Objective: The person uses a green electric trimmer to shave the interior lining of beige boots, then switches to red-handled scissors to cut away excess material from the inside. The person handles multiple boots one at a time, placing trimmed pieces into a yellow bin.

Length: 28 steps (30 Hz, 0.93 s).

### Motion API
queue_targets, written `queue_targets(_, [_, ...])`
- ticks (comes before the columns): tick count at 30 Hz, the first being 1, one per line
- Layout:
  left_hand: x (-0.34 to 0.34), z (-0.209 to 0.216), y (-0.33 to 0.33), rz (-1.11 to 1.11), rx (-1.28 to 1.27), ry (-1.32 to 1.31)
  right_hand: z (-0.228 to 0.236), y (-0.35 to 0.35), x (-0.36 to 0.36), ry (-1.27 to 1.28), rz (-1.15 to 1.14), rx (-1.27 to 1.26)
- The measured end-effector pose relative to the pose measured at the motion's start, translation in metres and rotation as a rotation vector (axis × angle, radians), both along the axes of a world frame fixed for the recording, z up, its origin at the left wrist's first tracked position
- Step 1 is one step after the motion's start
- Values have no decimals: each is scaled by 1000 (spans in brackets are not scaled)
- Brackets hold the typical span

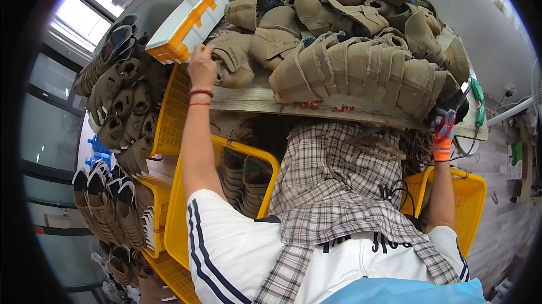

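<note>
My bare left hand (202, 70), with red bands at its wrist, is at the left end of the workbench. Its fingers are closed on the edge of a tan shoe upper (232, 61). My right hand (444, 129) wears a grey glove with an orange cuff. It is closed around something with a red loop-like handle, whose kind I cannot make out, by the bench's right front edge. Between the hands, a row of nested tan shoe uppers (355, 70) with frayed edges lies along the bench. More loose uppers (333, 13) are heaped behind it.
An orange-and-white box (189, 24) stands back left. Yellow crates (183, 213) with uppers are at my left; another yellow crate (471, 202) is at my right. A green corded tool (478, 101) hangs at the bench's right end. Red scraps (310, 104) lie along the wooden front edge.
</note>
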<state>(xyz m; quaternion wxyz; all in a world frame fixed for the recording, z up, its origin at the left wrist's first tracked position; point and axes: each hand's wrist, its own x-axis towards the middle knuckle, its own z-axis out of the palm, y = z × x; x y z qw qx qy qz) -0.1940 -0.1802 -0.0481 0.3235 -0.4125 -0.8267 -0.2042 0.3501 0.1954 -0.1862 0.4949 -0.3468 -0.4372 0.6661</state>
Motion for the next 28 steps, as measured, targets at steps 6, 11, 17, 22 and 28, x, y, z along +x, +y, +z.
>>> queue_targets(6, [17, 95, -105, 153, 236, -478, 32, -15, 36, 25, 74, 59])
queue_targets(11, [111, 89, -121, -42, 147, -1280, 72, -75, 17, -156, 316, 366])
queue_targets(17, [234, 22, -98, -170, -151, -555, 99, -198, -55, -704, 781, 713])
queue_targets(22, [297, -6, -81, -126, -314, -714, 99, -243, -53, -870, 1046, 729])
queue_targets(28, [323, -34, -90, -180, -717, -775, 96, -241, -39, -1118, 1267, 793])
